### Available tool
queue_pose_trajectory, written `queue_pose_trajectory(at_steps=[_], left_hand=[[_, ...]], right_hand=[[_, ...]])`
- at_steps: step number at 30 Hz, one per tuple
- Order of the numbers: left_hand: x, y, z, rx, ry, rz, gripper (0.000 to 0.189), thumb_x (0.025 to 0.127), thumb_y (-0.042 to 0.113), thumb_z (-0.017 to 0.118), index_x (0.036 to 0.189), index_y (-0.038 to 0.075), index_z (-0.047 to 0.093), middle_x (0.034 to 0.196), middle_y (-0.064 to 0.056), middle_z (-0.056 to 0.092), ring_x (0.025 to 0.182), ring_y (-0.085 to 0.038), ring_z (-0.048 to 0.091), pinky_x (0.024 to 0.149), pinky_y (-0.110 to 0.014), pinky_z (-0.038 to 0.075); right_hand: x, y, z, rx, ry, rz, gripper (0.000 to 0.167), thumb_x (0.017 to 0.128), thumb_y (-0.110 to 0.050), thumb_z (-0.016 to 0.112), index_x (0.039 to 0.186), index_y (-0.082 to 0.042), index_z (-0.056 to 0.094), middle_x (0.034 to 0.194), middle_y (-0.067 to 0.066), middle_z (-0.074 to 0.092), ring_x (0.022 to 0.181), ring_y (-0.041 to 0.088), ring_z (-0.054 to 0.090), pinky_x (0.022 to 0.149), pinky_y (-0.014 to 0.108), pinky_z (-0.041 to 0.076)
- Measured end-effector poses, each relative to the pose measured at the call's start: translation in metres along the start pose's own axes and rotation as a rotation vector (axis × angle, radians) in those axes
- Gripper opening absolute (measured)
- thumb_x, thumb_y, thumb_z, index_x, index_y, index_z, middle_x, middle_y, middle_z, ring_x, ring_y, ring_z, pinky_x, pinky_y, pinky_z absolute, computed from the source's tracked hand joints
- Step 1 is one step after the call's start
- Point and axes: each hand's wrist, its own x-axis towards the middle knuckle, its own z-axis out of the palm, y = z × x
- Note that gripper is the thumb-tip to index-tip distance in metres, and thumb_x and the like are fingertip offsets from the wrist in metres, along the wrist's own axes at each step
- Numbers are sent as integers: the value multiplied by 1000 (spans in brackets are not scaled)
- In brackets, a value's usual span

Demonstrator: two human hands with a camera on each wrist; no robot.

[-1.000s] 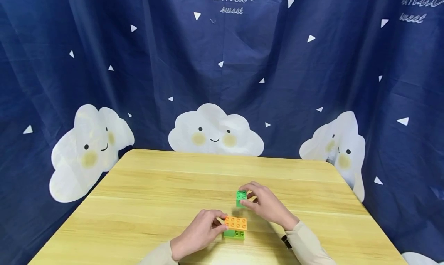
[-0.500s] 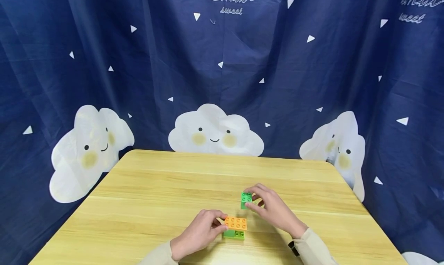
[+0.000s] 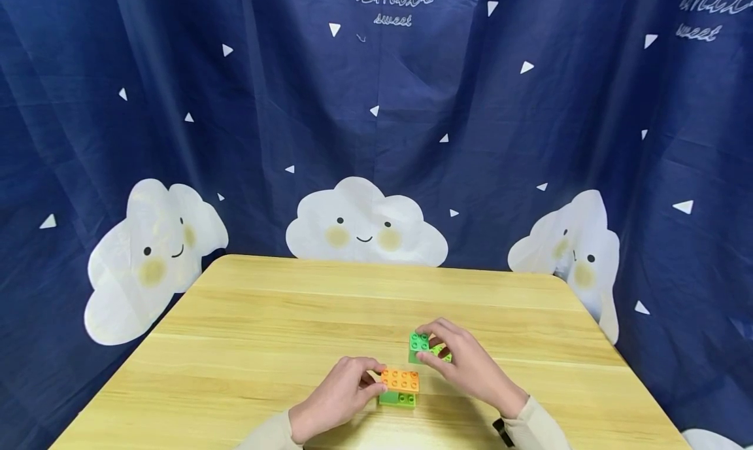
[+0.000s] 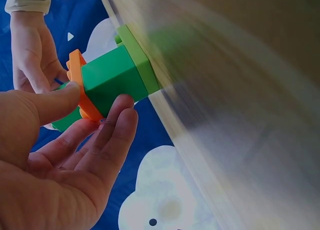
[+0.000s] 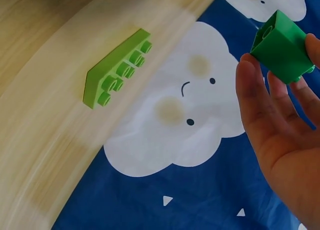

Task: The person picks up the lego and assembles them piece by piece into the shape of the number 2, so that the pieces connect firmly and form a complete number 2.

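My left hand (image 3: 342, 396) pinches the left end of a flat orange building brick (image 3: 401, 379). In the left wrist view, that orange brick (image 4: 80, 84) sits on a taller green brick (image 4: 111, 78), which stands on a light green flat brick (image 4: 137, 59) on the table. My right hand (image 3: 467, 365) holds a small green brick (image 3: 419, 347) between thumb and fingers, raised above the tabletop with its studs up. Beyond the right fingers, partly covered by them in the head view, lies a second light green flat brick (image 5: 116, 69), studs up.
The wooden table (image 3: 282, 319) has rounded far corners. Behind it hangs a dark blue curtain (image 3: 265, 97) printed with white clouds and triangles. A dark band (image 3: 502, 432) shows at the right wrist.
My right hand has moved right and slightly nearer with the small green brick; the light green flat brick beyond it has come into view. The left hand stays on the orange brick.
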Motion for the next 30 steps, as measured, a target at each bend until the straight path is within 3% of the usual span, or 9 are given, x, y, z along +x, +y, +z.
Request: queue_pose_trajectory(at_steps=[8, 19, 30], left_hand=[[0, 0, 0, -1, -10, 8, 31, 95, 17, 73, 119, -4, 70, 104, -7, 76, 79, -1, 69, 69, -14, 55], [-1, -1, 0, -6, -2, 11, 30, 95, 17, 74, 118, -2, 71, 104, -6, 76, 80, -3, 70, 70, -15, 56], [-1, 0, -1, -11, -7, 13, 29, 95, 16, 74, 118, -2, 71, 103, -6, 76, 79, -5, 71, 69, -15, 56]], right_hand=[[-4, -3, 2, -9, -30, -12, 28, 98, -36, 71, 123, -24, 66, 112, -17, 63, 94, 6, 67, 80, 28, 60], [-5, -6, 6, 54, -168, -27, 24, 99, -42, 68, 114, -23, 63, 110, -9, 65, 94, 8, 67, 72, 23, 58], [-7, -11, 4, 71, -205, -80, 21, 100, -37, 67, 114, -22, 61, 110, -8, 65, 92, 7, 67, 71, 22, 58]])
